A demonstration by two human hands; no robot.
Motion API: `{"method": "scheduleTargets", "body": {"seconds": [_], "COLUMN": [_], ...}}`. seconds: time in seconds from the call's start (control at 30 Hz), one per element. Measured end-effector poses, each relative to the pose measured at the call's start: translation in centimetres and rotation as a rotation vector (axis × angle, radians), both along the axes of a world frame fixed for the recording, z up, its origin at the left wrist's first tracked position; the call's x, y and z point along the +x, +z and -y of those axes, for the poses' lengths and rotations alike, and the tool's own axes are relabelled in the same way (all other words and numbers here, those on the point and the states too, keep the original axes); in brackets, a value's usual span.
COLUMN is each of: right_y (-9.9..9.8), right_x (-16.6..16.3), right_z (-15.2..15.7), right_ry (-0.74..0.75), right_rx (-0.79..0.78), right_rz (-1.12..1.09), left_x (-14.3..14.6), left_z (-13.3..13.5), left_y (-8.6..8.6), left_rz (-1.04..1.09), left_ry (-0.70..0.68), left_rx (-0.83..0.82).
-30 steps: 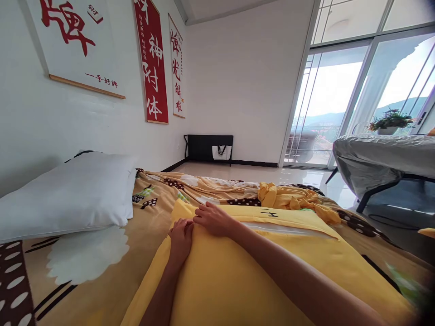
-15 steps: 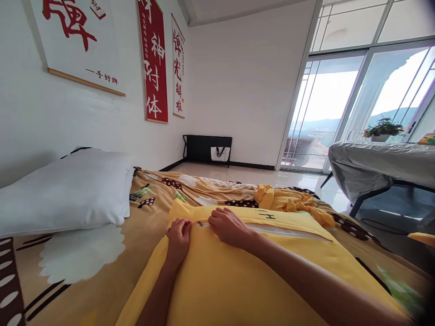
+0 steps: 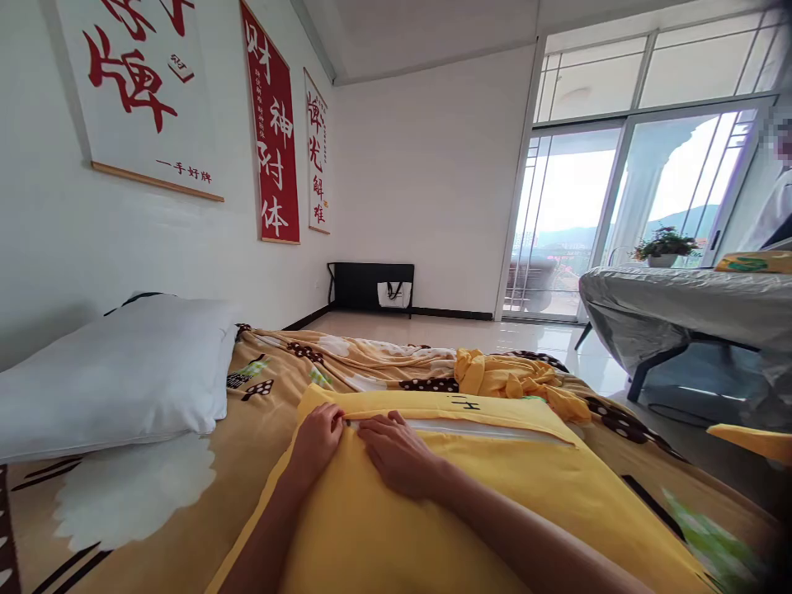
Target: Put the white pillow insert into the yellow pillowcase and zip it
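Yellow fabric pillowcase lies on tan patterned blanket | long opening bares white filling | left hand pinches pillowcase at opening's left end | right hand rests beside it, grip unclear | beyond: crumpled yellow cloth | leftward: plump white pillow

Right hand again nearer left hand
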State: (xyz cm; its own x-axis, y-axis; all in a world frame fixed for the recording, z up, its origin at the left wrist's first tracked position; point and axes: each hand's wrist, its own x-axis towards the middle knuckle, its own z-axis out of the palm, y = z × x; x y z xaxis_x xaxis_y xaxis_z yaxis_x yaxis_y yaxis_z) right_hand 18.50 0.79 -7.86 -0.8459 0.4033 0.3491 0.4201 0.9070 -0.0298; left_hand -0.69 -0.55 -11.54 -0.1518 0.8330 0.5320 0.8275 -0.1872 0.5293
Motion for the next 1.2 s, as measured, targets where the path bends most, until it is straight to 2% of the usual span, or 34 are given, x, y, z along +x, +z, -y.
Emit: {"method": "scheduleTargets", "body": {"seconds": [0.1,0.2,0.4,0.57,0.7,0.8,1.03,1.2], "right_y": [-0.4,-0.6,-0.6,-0.4,0.0,0.3,0.6,0.1], "right_x": [-1.2,-1.8,-3.8,-6.2,-7.0,-7.1,-6.4,-5.3], "right_z": [-0.2,-0.6,-1.6,-1.4,-0.8,-0.4,-0.6,-1.1], "right_ry": [-0.042,-0.06,-0.277,-0.389,-0.384,-0.377,-0.359,-0.395], "right_rx": [0.032,0.039,-0.083,-0.023,-0.014,-0.012,0.054,0.038], "right_rz": [0.043,0.049,-0.076,0.002,0.14,0.154,0.086,0.007], "left_x": [-0.1,0.2,1.1,0.6,0.6,0.8,1.1,1.2], "left_z": [-0.5,-1.3,-1.5,-1.1,-1.2,-0.9,-0.3,-0.6], "left_y": [1.2,1.3,-1.3,-2.4,-2.4,-2.2,-1.6,-1.8], "left_rz": [-0.051,-0.031,0.172,0.311,0.382,0.413,0.381,0.355], "left_ry": [-0.001,0.038,0.085,0.014,-0.006,-0.013,0.005,0.037], "left_rx": [-0.065,-0.109,-0.048,-0.016,-0.029,-0.025,0.014,0.037]}}
